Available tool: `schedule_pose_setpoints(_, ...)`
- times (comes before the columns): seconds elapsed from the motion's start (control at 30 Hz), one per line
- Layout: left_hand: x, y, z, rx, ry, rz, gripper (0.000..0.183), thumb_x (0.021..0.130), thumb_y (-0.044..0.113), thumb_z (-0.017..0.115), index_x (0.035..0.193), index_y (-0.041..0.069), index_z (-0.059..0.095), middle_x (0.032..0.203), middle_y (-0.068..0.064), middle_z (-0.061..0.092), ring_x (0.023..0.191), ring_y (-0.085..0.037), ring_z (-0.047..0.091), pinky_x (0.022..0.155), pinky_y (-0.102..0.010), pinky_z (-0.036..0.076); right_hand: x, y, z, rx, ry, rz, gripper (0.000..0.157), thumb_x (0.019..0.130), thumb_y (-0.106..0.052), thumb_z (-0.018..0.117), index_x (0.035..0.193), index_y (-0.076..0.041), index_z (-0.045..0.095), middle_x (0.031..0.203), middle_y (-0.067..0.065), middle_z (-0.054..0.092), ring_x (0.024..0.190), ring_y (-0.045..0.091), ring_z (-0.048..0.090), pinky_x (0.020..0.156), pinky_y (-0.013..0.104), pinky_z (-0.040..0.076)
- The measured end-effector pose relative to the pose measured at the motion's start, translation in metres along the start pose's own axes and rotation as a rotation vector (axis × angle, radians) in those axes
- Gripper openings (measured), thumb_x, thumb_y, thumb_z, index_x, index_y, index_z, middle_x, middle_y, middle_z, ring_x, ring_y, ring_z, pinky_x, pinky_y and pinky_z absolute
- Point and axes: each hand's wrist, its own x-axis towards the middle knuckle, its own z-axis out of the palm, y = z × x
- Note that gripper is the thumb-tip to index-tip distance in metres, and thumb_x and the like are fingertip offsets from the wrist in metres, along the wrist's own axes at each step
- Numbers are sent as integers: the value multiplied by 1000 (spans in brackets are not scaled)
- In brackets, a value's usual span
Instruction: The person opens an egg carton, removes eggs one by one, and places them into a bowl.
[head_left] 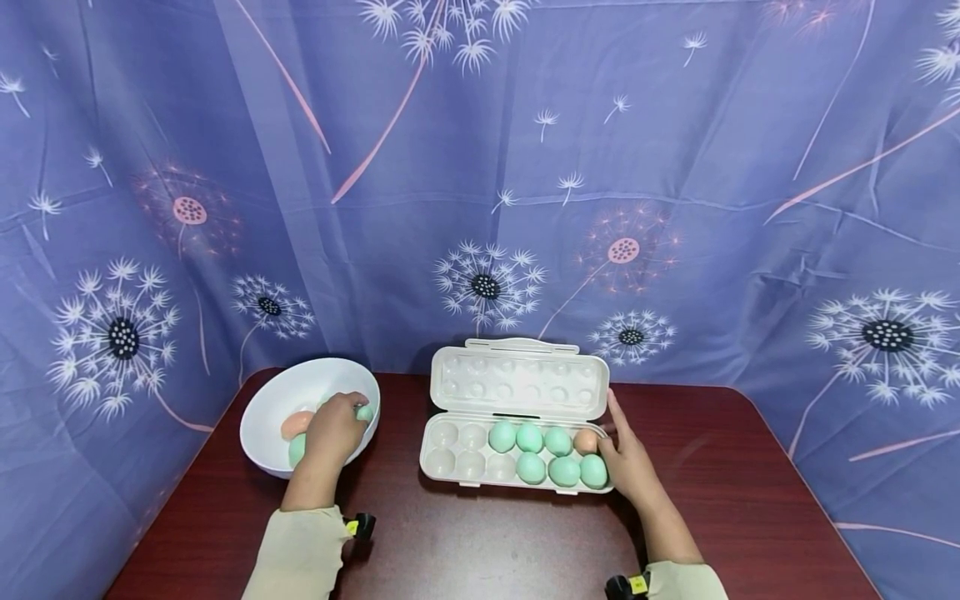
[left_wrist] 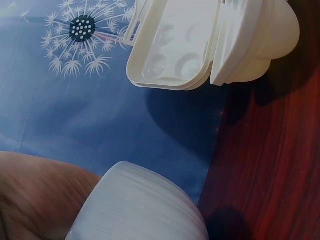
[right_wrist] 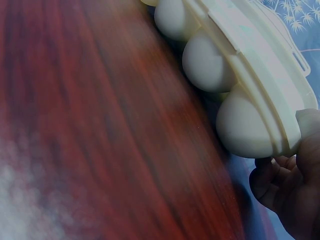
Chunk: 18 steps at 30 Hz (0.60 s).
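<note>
My left hand (head_left: 335,428) reaches into a white bowl (head_left: 258,421) on the left side of the table. Its fingers curl over a green egg (head_left: 364,413) by the bowl's right wall. Beside that hand in the bowl lie an orange-brown egg (head_left: 297,425) and another green egg (head_left: 297,451). An open white egg carton (head_left: 520,392) stands to the right, its lid tipped back. Several green eggs (head_left: 529,437) and one brown egg (head_left: 586,442) fill its right part; the left cups hold none. My right hand (head_left: 632,467) grips the carton's right end, thumb on the rim, fingers underneath.
Both containers rest on a dark red wooden table (head_left: 480,550), toward its back edge. A blue curtain (head_left: 480,208) with a dandelion print hangs right behind and along both sides. In the left wrist view, the bowl's outside (left_wrist: 145,205) hides most of the left hand.
</note>
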Motion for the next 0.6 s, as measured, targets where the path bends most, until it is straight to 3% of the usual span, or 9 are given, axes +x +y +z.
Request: schedule_pose_setpoints(0.6,-2,3,-2,15,8,-6,40,87,8,63,125,-1,66,121,-29,67,108,-48,64,90,-59,51,0,2,1,4,16,-5,78,99,-5,50,164,-29,12,114,18,68,92,21,63,83,35,48)
